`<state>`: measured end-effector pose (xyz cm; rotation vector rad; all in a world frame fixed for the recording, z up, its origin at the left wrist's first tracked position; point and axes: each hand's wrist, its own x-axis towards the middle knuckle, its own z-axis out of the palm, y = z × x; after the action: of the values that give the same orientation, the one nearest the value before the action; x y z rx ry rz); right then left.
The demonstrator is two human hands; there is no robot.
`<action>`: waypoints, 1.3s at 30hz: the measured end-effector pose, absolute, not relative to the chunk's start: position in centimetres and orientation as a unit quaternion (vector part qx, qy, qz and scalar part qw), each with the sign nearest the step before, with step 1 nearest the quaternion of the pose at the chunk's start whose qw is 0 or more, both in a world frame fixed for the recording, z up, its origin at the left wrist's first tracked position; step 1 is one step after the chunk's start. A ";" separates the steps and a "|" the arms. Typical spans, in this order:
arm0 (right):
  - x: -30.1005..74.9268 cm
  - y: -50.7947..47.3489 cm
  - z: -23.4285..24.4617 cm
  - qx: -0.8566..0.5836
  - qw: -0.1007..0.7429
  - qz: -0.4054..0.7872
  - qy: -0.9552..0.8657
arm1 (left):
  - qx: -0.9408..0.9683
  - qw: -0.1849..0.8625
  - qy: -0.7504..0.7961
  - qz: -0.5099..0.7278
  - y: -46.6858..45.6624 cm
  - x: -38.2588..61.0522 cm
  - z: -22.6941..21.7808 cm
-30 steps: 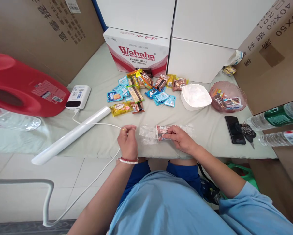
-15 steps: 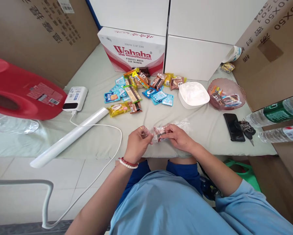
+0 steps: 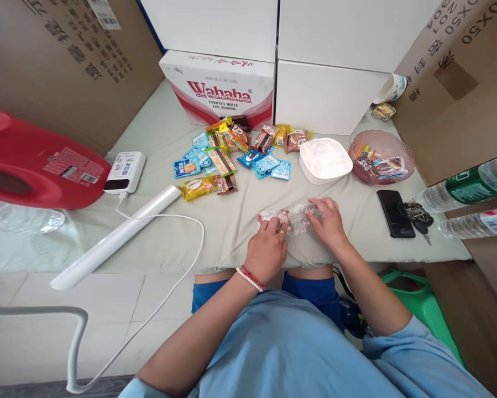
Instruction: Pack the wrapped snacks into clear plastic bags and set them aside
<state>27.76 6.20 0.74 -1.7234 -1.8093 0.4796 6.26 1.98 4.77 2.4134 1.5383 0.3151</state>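
Note:
A brown-and-red wrapped snack packet (image 3: 265, 215) lies inside a clear plastic bag (image 3: 300, 221) near the front edge of the cloth-covered surface. My left hand (image 3: 268, 249) has its fingers bent and closed over the packet, pressing it through the film. To the right, my right hand (image 3: 330, 224) has its fingers apart, with the fingertips at the loose end of the bag. Beyond my hands lie a yellow snack packet (image 3: 198, 188), several blue sachets (image 3: 187, 167) and more brown packets (image 3: 297, 141) in a loose heap.
A white plastic tub (image 3: 326, 161) and a pink glass bowl (image 3: 381, 157) of snacks stand behind my right hand. A phone (image 3: 396, 213) and keys (image 3: 419, 216) lie farther right. On the left are a white plastic roll (image 3: 119, 235), a cable, a white device (image 3: 124, 172) and a red jug (image 3: 45, 160).
My left hand has moved right, from the bag's left end onto the packet. My right hand has let go of the packet and moved right, its fingers spreading over the loose plastic.

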 end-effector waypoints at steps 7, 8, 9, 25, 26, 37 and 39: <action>28.3 6.2 0.2 -0.657 0.273 0.131 -0.690 | 0.842 0.069 0.532 0.054 2.0 6.7 4.9; 28.3 6.2 0.8 -0.652 0.288 0.161 -0.683 | 0.845 0.064 0.528 0.057 2.1 6.6 4.8; 28.1 6.2 1.6 -0.647 0.299 0.201 -0.672 | 0.847 0.060 0.525 0.059 2.1 6.6 4.7; 19.6 9.0 3.9 -0.524 0.198 0.315 -0.766 | 0.734 0.225 0.565 0.304 2.0 1.6 2.8; 19.6 8.7 3.8 -0.518 0.203 0.297 -0.776 | 0.695 0.234 0.611 0.299 2.4 1.3 2.3; 20.8 3.5 3.9 -0.588 0.331 0.451 -0.584 | 0.645 0.226 0.600 0.415 2.4 5.1 2.0; 21.1 2.0 3.2 -0.554 0.374 0.535 -0.516 | 0.697 0.157 0.548 0.435 1.0 5.9 2.4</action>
<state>21.06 2.03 3.23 -1.4184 -1.3226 1.3713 5.94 1.01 2.37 1.9954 1.5677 1.2451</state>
